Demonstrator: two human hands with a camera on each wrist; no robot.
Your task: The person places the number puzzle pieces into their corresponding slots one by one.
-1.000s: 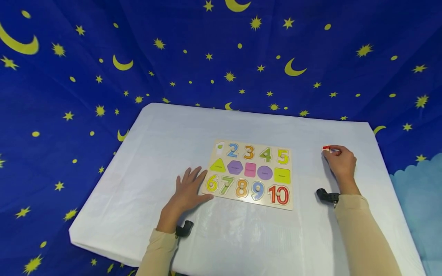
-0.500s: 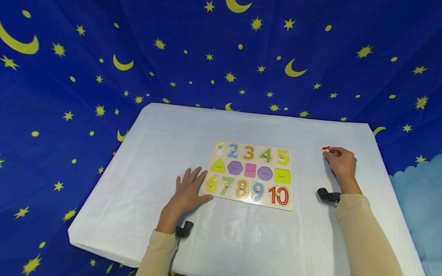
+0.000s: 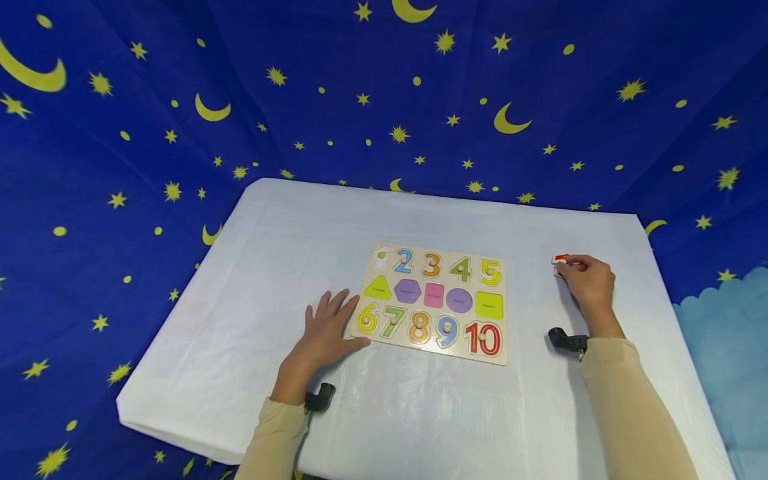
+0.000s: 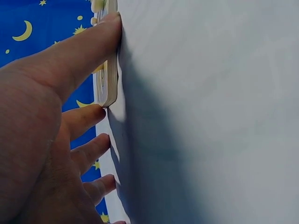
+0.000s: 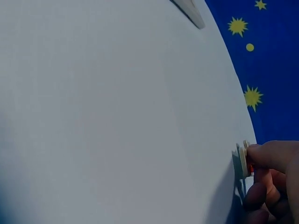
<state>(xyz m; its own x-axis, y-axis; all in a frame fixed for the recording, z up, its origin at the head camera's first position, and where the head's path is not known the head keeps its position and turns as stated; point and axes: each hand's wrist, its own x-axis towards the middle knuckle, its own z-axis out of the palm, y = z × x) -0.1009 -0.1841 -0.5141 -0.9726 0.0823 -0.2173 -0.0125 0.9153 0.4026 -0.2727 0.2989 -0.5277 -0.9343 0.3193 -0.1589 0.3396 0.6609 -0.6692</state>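
Observation:
A wooden number puzzle board [image 3: 440, 345] lies flat on the table. My left hand [image 3: 324, 335] has its fingers spread at the board's lower left corner; in the left wrist view, the thumb [image 4: 79, 51] and index fingertip touch its edge. Knobbed number pieces from 2 to 10 sit in the board, while the 1-shaped recess [image 3: 381, 258] shows white with a green mark. Right of the board, my right hand [image 3: 591, 283] pinches a small red-topped puzzle piece [image 3: 559, 259] between thumb and fingers, close over the table. Its full shape is hidden by the fingers.
White cloth covers the table [image 3: 312, 233]. A blue curtain [image 3: 336, 67] with yellow moons and stars rises behind it. The board's middle row has printed shapes, such as a yellow triangle [image 3: 377, 288] and a yellow square [image 3: 489, 306].
My right hand has shifted slightly left with the red puzzle piece, and more of the piece shows. My left hand and the board keep their places.

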